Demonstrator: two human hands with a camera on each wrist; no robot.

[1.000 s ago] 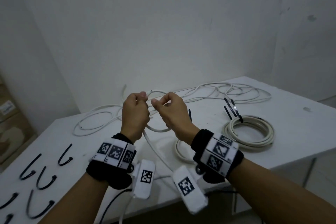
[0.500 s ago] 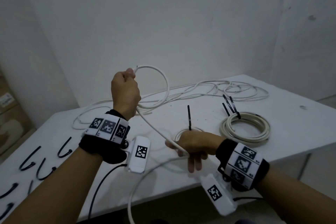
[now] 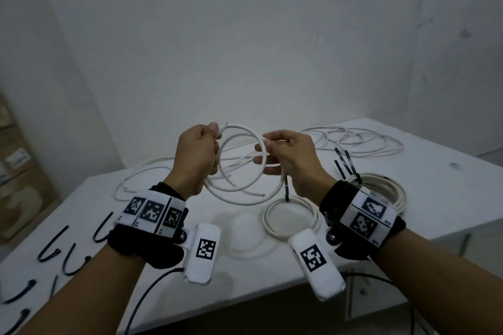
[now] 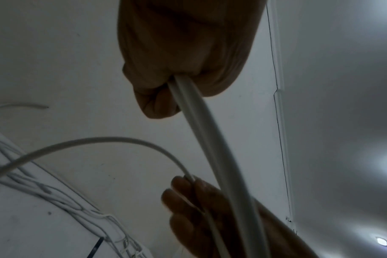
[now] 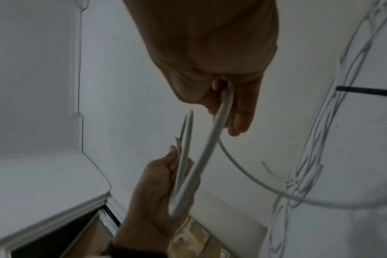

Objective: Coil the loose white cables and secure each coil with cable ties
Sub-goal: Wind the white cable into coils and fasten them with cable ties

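Observation:
Both hands hold a white cable (image 3: pixel 239 128) above the table, bent into two loops. My left hand (image 3: pixel 198 152) grips the loops on their left side, the cable's cut end sticking out by the thumb; the cable (image 4: pixel 201 132) runs out of its fist in the left wrist view. My right hand (image 3: pixel 285 152) pinches the loops on their right side, with the lower fingers spread. In the right wrist view the cable (image 5: pixel 212 132) runs down from the right fingers to the left hand (image 5: pixel 157 176). A loose end of cable (image 3: pixel 245 190) hangs toward the table.
Two tied coils lie on the white table (image 3: pixel 449 198): a small one (image 3: pixel 291 215) with a black tie and a thicker one (image 3: pixel 381 187) behind my right wrist. Loose white cables (image 3: pixel 353 139) lie at the back. Several black cable ties (image 3: pixel 51 250) lie at the left.
My right hand rose from near the table edge to meet the left, carrying cable up into a second loop. The left hand came down a little.

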